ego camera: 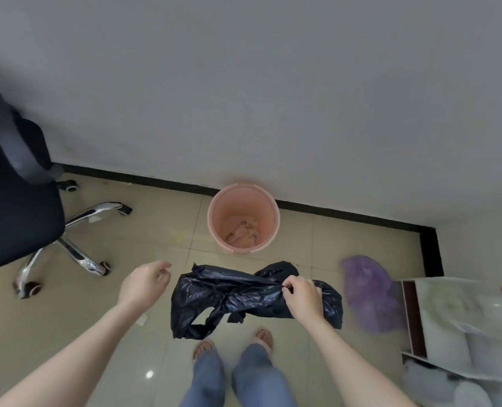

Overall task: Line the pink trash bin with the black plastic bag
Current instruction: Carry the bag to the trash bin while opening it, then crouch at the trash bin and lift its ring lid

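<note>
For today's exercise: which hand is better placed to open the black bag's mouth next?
Probably the left hand: its fingers are free beside the bag, while the right hand already pinches it.

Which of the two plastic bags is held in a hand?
The black plastic bag, pinched by the right hand; the purple bag lies untouched on the floor.
</note>
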A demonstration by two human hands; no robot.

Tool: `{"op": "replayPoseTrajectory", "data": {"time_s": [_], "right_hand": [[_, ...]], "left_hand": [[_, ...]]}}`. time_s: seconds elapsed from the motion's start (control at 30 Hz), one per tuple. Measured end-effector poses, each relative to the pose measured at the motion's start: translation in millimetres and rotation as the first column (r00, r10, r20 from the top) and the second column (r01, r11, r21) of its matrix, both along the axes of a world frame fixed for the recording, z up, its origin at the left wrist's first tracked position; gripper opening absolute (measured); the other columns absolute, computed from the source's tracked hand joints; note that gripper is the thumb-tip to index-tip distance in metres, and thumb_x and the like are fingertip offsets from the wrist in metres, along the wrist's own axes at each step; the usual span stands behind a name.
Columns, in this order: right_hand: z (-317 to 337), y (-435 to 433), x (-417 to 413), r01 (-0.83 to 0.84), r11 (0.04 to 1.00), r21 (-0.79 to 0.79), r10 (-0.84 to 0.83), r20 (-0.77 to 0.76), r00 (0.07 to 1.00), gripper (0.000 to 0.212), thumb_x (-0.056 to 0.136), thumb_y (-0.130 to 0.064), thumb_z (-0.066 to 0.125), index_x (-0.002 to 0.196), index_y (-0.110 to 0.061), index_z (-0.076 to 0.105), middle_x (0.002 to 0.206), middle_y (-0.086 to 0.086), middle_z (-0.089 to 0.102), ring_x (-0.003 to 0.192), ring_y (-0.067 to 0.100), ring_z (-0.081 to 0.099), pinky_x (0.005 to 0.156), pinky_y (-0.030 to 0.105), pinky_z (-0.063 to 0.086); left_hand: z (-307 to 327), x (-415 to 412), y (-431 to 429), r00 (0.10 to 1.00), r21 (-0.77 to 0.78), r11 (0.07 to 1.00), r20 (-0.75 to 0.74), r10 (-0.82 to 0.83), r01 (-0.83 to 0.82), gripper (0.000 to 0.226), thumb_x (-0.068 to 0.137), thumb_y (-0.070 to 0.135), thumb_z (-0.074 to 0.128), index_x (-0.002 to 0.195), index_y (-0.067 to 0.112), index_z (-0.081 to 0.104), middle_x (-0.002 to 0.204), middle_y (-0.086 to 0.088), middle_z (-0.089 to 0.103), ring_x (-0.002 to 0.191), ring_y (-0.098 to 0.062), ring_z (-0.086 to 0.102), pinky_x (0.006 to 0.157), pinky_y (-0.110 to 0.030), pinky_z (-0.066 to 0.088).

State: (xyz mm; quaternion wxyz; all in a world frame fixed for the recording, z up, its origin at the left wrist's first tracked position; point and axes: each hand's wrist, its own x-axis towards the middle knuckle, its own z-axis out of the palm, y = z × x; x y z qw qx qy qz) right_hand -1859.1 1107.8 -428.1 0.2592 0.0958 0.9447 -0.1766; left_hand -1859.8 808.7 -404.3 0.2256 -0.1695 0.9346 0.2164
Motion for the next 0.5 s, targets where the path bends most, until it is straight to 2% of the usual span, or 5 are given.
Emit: {"op": "replayPoseTrajectory", "data": {"time_s": [0.1,0.2,0.3,0.37,0.5], "right_hand": [[-40,-15,-14,-0.033,0.999,-0.009,0.032,-0.017,0.999,0.017,0.093,-0.021,0.049,0.103,-0.016,0.062,0.11,0.003,0.064,0.109,0.024,0.051,0.097,0.039,0.035],[-101,-27,-21,-0.06,0.997,-0.048,0.059,-0.026,0.998,0.016,0.093,-0.021,0.049,0.102,-0.016,0.061,0.109,0.002,0.063,0.108,0.023,0.05,0.094,0.037,0.035],[-179,-28,-29,-0.095,0.986,-0.136,0.087,-0.065,0.994,0.014,0.092,-0.019,0.05,0.098,-0.014,0.061,0.106,0.002,0.065,0.105,0.023,0.051,0.09,0.037,0.037],[-233,-23,-29,-0.085,0.983,-0.16,0.07,-0.097,0.993,0.012,0.091,-0.016,0.05,0.095,-0.012,0.061,0.101,0.003,0.066,0.1,0.025,0.053,0.087,0.038,0.04],[-350,-6,-30,-0.116,0.986,-0.117,0.086,-0.241,0.967,0.007,0.086,-0.009,0.056,0.086,-0.008,0.063,0.081,0.01,0.069,0.078,0.032,0.06,0.067,0.038,0.042]], "left_hand": [[-34,-22,31,0.96,-0.019,0.963,-0.082,-0.268,0.267,0.064,0.085,0.046,0.054,0.14,0.022,0.031,0.151,-0.003,0.032,0.139,-0.025,0.024,0.112,-0.043,0.024],[-102,-32,63,0.795,-0.102,0.797,-0.068,-0.603,0.595,0.1,0.068,0.066,0.06,0.145,0.026,0.012,0.155,-0.003,0.005,0.145,-0.03,0.009,0.116,-0.051,0.008],[-197,-32,75,0.691,-0.271,0.658,0.038,-0.722,0.702,0.114,0.048,0.07,0.07,0.142,0.024,0.025,0.141,-0.012,0.047,0.132,-0.033,0.042,0.108,-0.06,0.024],[-260,-26,67,0.712,-0.282,0.67,0.08,-0.697,0.687,0.111,0.048,0.055,0.08,0.14,0.023,0.026,0.128,-0.013,0.059,0.123,-0.032,0.052,0.104,-0.062,0.031],[-382,-26,42,0.724,-0.418,0.637,0.077,-0.685,0.648,0.082,0.02,0.019,0.091,0.099,0.016,0.069,0.065,-0.003,0.072,0.072,-0.029,0.07,0.075,-0.062,0.052]]}}
